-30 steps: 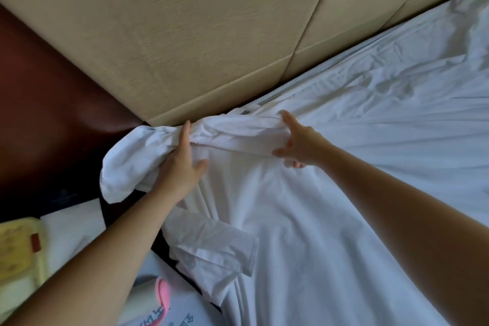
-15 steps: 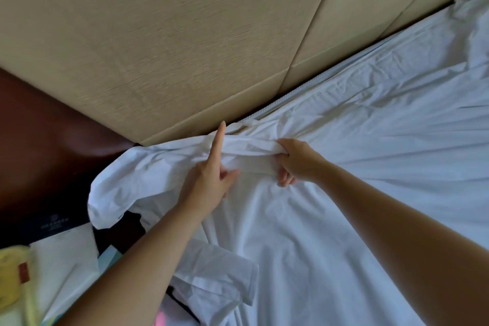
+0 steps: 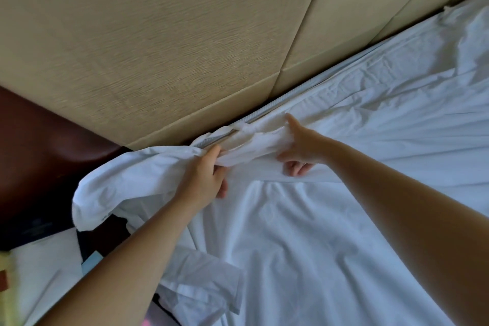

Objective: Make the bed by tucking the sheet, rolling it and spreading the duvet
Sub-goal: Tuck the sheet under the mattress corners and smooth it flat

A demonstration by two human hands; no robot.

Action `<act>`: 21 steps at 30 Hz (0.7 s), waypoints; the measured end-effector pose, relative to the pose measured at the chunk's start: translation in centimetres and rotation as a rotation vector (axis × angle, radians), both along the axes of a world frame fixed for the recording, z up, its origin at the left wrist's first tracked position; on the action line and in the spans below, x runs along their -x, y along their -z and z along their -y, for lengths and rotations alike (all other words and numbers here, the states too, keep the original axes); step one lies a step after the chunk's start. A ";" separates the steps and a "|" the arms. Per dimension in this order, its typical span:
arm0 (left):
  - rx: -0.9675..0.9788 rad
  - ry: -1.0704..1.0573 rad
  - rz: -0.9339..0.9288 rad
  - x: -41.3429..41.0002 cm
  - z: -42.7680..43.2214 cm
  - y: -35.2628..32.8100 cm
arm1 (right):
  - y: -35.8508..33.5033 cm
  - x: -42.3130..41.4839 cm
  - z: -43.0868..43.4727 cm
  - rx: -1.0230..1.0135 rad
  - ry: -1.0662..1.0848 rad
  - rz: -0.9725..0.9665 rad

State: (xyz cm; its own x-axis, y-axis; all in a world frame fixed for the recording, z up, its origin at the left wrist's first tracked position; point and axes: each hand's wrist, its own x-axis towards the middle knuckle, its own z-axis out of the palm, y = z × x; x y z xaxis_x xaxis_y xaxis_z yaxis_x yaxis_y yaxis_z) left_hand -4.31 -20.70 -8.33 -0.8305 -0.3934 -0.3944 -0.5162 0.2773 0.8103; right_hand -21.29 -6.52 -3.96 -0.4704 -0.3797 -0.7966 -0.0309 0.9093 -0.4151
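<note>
A white sheet covers the mattress, creased, with its top edge bunched into a roll along the headboard. My left hand grips that bunched edge near the bed's corner, thumb on top. My right hand holds the same roll a little further right, its index finger pointing toward the gap where the mattress piping shows. A loose corner of the sheet hangs off the bed to the left, and another flap droops over the side below my left forearm.
A beige padded headboard runs diagonally across the top. A dark brown wooden panel stands at the left. White papers and a yellow item lie on a surface at the lower left.
Both hands have shifted right along the headboard and gathered more of the sheet's edge; the left index finger, raised earlier, has closed on the fabric. The view has tilted slightly.
</note>
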 end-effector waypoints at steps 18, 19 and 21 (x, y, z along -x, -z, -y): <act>0.187 -0.403 -0.233 4.6 -0.2 -0.5 | -0.3 -0.1 0.3 0.408 0.222 -0.042; 0.216 -0.414 -0.243 4.7 -0.2 -0.4 | -0.3 0.3 0.9 0.421 0.238 -0.092; 0.266 -0.439 -0.247 4.9 -0.5 0.1 | -0.2 1.1 2.0 0.413 0.247 -0.150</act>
State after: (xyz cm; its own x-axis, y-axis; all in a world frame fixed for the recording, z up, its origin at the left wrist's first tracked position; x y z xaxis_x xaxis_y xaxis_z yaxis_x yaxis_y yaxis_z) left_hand -9.24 -20.25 -8.44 -0.6216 -0.7818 -0.0489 -0.4330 0.2909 0.8531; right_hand -22.43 -8.55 -3.73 -0.6837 -0.5119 -0.5200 0.0773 0.6578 -0.7492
